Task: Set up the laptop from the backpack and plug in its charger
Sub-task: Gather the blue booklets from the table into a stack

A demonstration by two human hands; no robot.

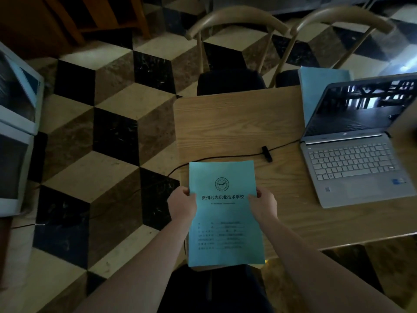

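Note:
A silver laptop (358, 154) stands with its lid up and a dark screen on the right part of the wooden table (237, 123). A black charger cable (225, 157) runs from the laptop's left side across the table and drops off the left edge to the floor. My left hand (182, 204) and my right hand (262, 205) grip the two side edges of a blue-green printed booklet (224, 213), held over the table's near-left corner. A dark shape (214, 290) lies below the booklet; I cannot tell whether it is the backpack.
Another blue sheet or folder (322, 86) lies behind the laptop. Two chairs (230, 64) with curved beige backs stand at the table's far side. A white cabinet (15, 132) stands at the left. The floor has a cube-pattern tiling.

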